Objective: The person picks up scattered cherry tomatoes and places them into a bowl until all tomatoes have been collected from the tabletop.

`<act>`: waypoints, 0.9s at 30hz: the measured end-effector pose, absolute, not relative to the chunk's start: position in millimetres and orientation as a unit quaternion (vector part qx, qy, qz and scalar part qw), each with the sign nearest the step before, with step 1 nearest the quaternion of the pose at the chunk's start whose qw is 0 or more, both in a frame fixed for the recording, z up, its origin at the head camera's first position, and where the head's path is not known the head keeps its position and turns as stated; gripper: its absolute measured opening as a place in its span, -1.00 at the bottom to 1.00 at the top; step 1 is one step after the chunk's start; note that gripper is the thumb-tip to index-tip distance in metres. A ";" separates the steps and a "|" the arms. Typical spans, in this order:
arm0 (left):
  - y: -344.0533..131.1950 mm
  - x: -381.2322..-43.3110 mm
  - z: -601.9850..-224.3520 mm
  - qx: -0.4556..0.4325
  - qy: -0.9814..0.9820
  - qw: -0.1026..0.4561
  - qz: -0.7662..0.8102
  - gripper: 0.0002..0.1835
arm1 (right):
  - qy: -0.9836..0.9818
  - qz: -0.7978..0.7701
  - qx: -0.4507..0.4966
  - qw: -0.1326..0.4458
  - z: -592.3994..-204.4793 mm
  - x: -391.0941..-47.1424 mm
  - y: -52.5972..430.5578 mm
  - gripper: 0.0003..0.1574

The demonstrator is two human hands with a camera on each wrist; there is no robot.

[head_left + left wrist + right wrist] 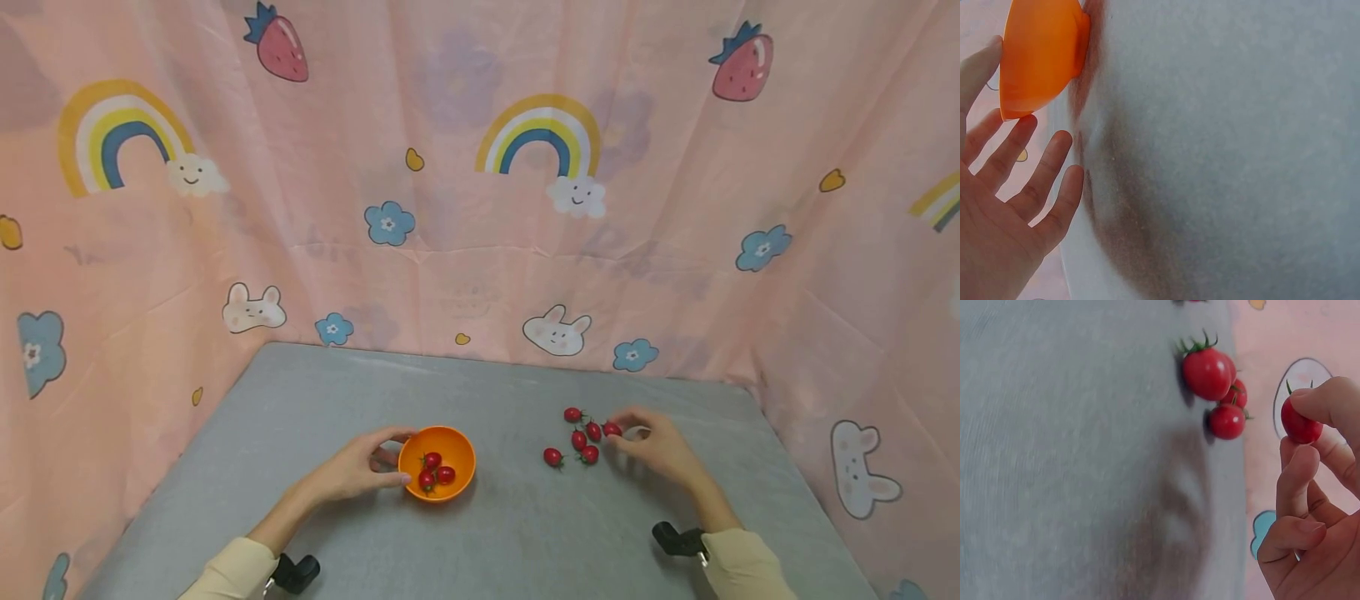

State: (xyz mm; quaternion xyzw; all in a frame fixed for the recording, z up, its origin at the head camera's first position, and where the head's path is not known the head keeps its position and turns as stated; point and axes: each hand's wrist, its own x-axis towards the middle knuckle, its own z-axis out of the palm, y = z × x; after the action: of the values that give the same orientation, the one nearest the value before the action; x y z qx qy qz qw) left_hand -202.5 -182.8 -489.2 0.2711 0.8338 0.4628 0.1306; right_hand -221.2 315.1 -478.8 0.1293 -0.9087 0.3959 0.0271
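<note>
An orange bowl (463,487) stands on the table with three red cherry tomatoes (446,475) inside. At its left side, my left hand (363,464) touches the rim with thumb and fingertips; in the left wrist view the fingers (1041,178) are spread and fairly straight beside the bowl (1038,56). My right hand (652,442) pinches a cherry tomato (1302,422) between thumb and fingers, lifted off the table in the right wrist view. Just left of that hand lie several more cherry tomatoes (579,440) with green stems, most of them bunched together.
The grey table (510,542) reaches back to a pink patterned curtain (450,283), which also hangs along both sides. Each wrist carries a black camera mount (677,540). One loose tomato (552,457) lies nearest the bowl, left of the others.
</note>
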 end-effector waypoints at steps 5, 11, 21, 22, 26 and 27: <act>-183.1 -202.9 -489.4 0.278 0.831 0.127 0.466 -0.31 | -0.906 0.400 0.131 0.030 -473.9 -220.2 304.5 -0.69; -183.2 -202.4 -489.3 0.280 0.829 0.129 0.468 -0.31 | -0.895 0.422 0.144 0.017 -471.5 -223.1 293.0 -0.71; -182.7 -202.0 -490.0 0.272 0.833 0.134 0.464 -0.31 | -0.874 0.459 0.158 -0.010 -470.2 -228.1 271.2 -0.70; -182.7 -202.1 -490.1 0.271 0.833 0.134 0.464 -0.31 | -0.873 0.461 0.161 -0.010 -470.2 -229.1 268.7 -0.72; -182.9 -202.7 -490.7 0.270 0.833 0.134 0.463 -0.31 | -0.868 0.466 0.172 -0.017 -468.9 -232.1 257.8 -0.76; -182.9 -202.8 -490.9 0.270 0.834 0.133 0.463 -0.31 | -0.866 0.468 0.174 -0.020 -468.8 -232.7 255.3 -0.76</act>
State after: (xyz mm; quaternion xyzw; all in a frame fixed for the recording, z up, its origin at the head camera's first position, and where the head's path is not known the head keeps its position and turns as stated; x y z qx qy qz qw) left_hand -202.8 -182.9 -490.9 0.2703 0.8337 0.4627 0.1334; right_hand -232.7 255.3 -468.8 0.1740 -0.8662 0.4679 -0.0202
